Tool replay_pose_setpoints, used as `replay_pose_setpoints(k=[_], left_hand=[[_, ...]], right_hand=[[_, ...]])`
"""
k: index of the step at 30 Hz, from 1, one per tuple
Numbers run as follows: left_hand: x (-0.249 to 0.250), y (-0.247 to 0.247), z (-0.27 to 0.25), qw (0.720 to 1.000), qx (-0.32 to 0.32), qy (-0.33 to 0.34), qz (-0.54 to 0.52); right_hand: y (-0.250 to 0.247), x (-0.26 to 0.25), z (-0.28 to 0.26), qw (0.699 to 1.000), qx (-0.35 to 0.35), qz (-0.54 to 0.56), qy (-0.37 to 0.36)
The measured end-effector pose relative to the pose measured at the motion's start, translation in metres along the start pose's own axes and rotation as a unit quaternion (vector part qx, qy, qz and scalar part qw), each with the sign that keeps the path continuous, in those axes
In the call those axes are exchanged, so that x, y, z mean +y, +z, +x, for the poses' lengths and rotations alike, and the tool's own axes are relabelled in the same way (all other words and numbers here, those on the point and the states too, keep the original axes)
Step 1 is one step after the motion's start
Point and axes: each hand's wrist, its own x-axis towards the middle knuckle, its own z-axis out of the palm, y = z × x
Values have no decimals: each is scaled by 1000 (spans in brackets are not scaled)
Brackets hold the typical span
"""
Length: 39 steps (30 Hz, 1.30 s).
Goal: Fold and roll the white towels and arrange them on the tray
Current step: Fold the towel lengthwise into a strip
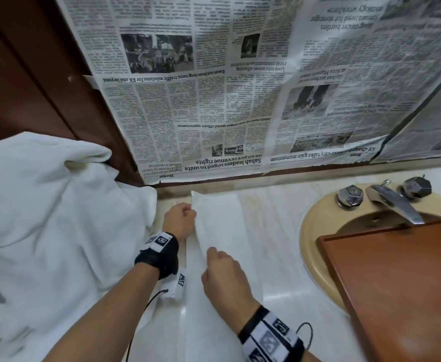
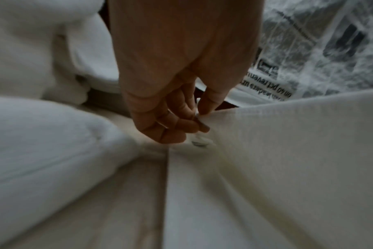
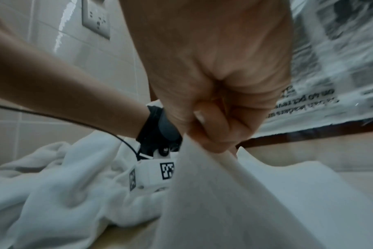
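While both my hands work the thin white towel (image 1: 222, 231) spread on the tabletop (image 1: 274, 231), I can read the upside-down newspaper (image 1: 214, 100) taped up behind it: "Sabah leaders urged to unite on 40 pct revenue rights", "KK-... inter-city talks gain momentum", "Ewon outlines long-term traffic solutions for KK and beyond". My left hand (image 1: 179, 222) pinches the towel's far left corner between thumb and fingertips (image 2: 204, 106), the grip closed on the cloth just in front of the newspaper. My right hand (image 1: 224, 278) is clenched on the same left edge nearer to me, lifting a fold so the cloth rises in a ridge; the right wrist view shows the fabric bunched under the curled fingers (image 3: 211, 128). Left of this towel lies a heap of thick white towels (image 1: 44, 218), touching the left wrist's strap. Right of the towel, a brown wooden tray (image 1: 397, 283) rests over the beige sink (image 1: 316, 231), covering most of the basin, with the chrome tap (image 1: 394, 202) and two faceted knobs behind it. Both wrist straps carry black-and-white square markers.
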Motion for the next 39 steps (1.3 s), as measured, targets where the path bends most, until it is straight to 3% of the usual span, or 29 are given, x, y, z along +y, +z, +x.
replay_pose_setpoints(k=[4,12,18,23,25,30,35,39], left_hand=[[-17,-3,3,999,-18,-1,51],[-24,-1,9,997,7,9,77],[-30,1,17,992,21,50,110],[-33,6,18,995,49,48,73],[-35,7,10,993,50,80,66],[-51,6,-44,985,30,159,62],[-82,20,-91,982,-51,145,108],[-78,26,-89,980,-30,143,136]], right_hand=[[26,-8,10,999,-30,-12,11],[51,-8,18,999,-37,6,20],[65,-3,22,999,-50,4,21],[70,14,24,987,-87,134,-5],[61,24,22,983,-70,171,-15],[42,68,4,989,-1,147,-34],[50,110,-21,996,1,84,-11],[51,114,-11,999,-11,38,-7]])
